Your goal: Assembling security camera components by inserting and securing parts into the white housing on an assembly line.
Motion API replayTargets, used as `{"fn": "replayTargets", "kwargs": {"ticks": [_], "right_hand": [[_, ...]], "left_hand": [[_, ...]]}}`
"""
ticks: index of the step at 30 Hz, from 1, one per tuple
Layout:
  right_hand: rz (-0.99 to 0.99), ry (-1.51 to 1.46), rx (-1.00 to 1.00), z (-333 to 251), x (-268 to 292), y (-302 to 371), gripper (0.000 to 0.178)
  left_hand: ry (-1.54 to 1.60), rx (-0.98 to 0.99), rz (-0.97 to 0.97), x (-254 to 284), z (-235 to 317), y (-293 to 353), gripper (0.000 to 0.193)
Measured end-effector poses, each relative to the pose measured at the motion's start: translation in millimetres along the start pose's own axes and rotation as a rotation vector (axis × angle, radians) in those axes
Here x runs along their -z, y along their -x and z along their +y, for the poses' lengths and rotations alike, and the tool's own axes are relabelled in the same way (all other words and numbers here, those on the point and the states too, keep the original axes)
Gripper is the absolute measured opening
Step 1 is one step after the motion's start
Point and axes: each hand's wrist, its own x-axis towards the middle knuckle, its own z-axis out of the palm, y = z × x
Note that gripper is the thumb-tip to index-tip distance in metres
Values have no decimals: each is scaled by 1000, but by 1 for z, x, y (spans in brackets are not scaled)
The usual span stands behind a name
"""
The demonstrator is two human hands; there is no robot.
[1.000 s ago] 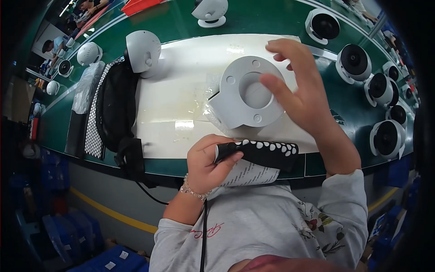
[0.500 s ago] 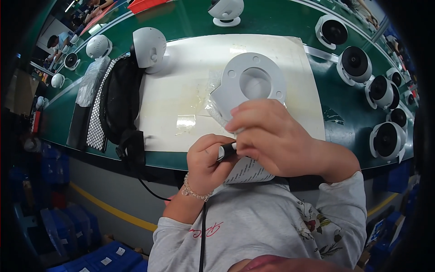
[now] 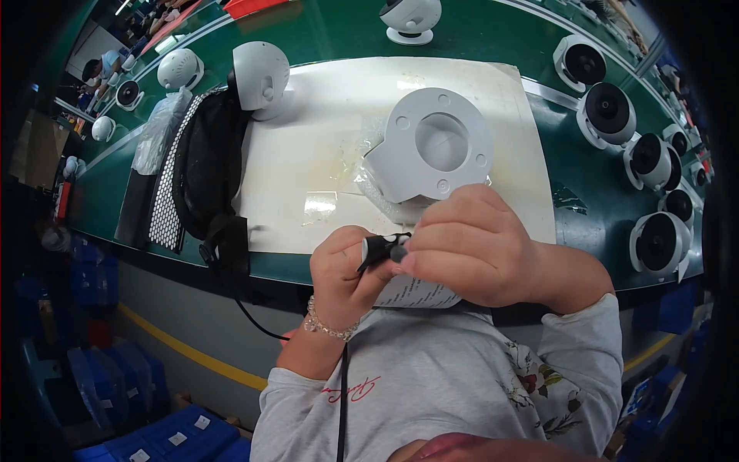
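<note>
Above the table's near edge, my left hand (image 3: 339, 266) grips a black strip (image 3: 376, 248) with pale round spots. A white backing sheet with print (image 3: 419, 291) hangs below it, apparently joined to it. My right hand (image 3: 477, 250) is closed, its thumb and forefinger pinching a small dark grey round pad (image 3: 398, 253) right beside the strip. Just beyond my hands lies a white plastic fan base (image 3: 385, 165), with a large central opening and several small round recesses. It rests partly on clear bubble wrap (image 3: 373, 138), over a pale board (image 3: 300, 154).
White round fans (image 3: 654, 240) with black fronts stand along the right. Another white fan (image 3: 260, 77) stands at the board's far left corner, beside a black bag (image 3: 206, 165) and a clear plastic bag (image 3: 158, 135). One more fan (image 3: 409, 19) stands at the back.
The strip in my left hand has tilted, and its pale spots now show. My right hand has shifted slightly right, and a dark round pad shows at its fingertips.
</note>
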Motion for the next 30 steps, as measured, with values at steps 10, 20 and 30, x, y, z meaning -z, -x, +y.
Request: {"fn": "replayTargets", "kwargs": {"ticks": [10,20,30], "right_hand": [[-61,-110,-255,-10,6,-5,63],[10,-170,-167,-1,3,-7,61],[-90,-219,74,1,0,-5,39]], "left_hand": [[15,133,88,0,10,-2,17],[118,199,-10,5,10,-6,23],[-87,-35,-46,8,3,-9,16]]}}
